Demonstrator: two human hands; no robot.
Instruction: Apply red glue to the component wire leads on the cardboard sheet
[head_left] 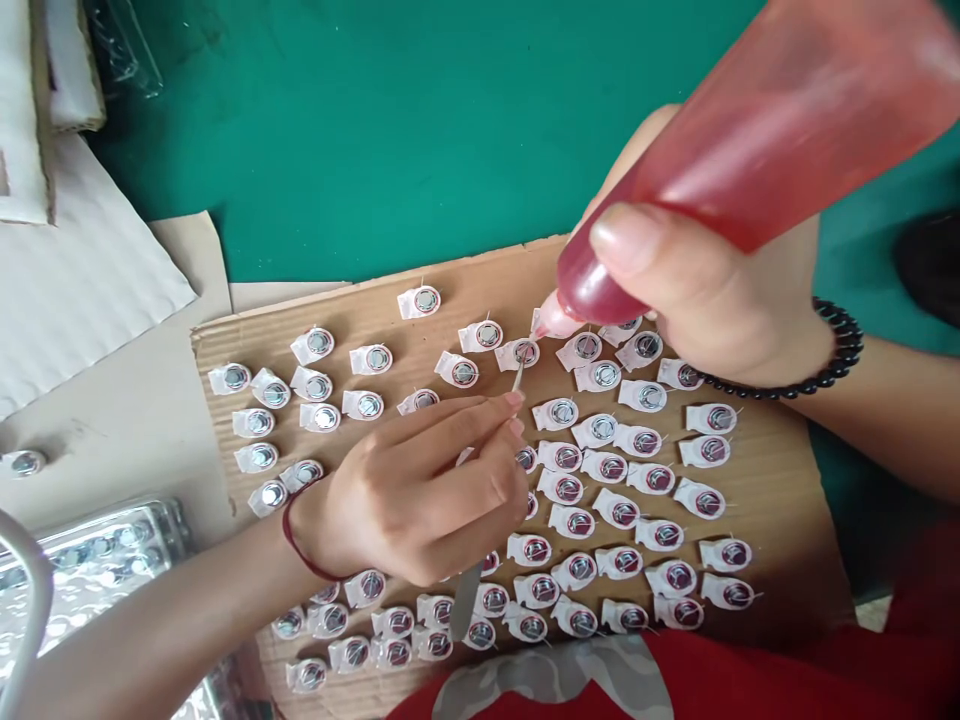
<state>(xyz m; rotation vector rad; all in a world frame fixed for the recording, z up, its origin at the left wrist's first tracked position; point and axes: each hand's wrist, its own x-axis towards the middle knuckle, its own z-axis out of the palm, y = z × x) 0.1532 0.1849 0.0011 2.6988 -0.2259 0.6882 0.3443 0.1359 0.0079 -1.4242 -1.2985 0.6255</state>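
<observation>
My right hand (697,280) grips a squeeze bottle (735,130) of red liquid. The bottle is tilted downward, and its narrow nozzle (553,318) points at a small round metallic part (525,352) with a white paper tab. Pinched in the fingers of my left hand (427,490) are metal tweezers (466,600). Their tip meets or hovers just over that same part; exact contact is hard to tell. Many similar tabbed round parts (564,457) lie in loose rows on a cardboard sheet (780,500). Some of them are hidden under my left hand.
The cardboard rests on a green table (360,130). At the lower left, a clear plastic tray (97,570) holds several round parts, near a grey curved tube (34,590). White board pieces (82,260) are stacked at the left. A dark object (930,265) sits at the right edge.
</observation>
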